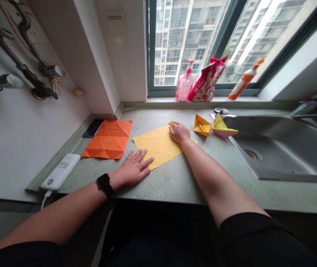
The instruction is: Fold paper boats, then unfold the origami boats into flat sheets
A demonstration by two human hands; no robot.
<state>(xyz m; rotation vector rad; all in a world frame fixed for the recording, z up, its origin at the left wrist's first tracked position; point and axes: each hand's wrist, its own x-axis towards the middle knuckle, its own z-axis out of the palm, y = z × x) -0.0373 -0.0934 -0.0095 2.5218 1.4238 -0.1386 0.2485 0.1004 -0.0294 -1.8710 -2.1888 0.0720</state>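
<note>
A creased sheet of yellow paper (pixel 158 144) lies at a slant on the counter. My left hand (pixel 133 167) rests flat with fingers spread, its fingertips on the paper's near left edge; a black watch (pixel 104 183) is on that wrist. At the far right part of the sheet, my right hand (pixel 180 132) has its fingers curled in at the paper's edge, where a small bit looks turned up. The palm hides part of that corner. Left of the yellow sheet lies an orange sheet of paper (pixel 110 139) with many fold lines.
Two folded paper boats, one orange-yellow (pixel 202 125) and one yellow and pink (pixel 223 128), stand beside the steel sink (pixel 286 148). A phone (pixel 93 128) sits partly under the orange sheet. A white power bank (pixel 61 171) with a cable lies left. Bottles line the windowsill (pixel 158 99).
</note>
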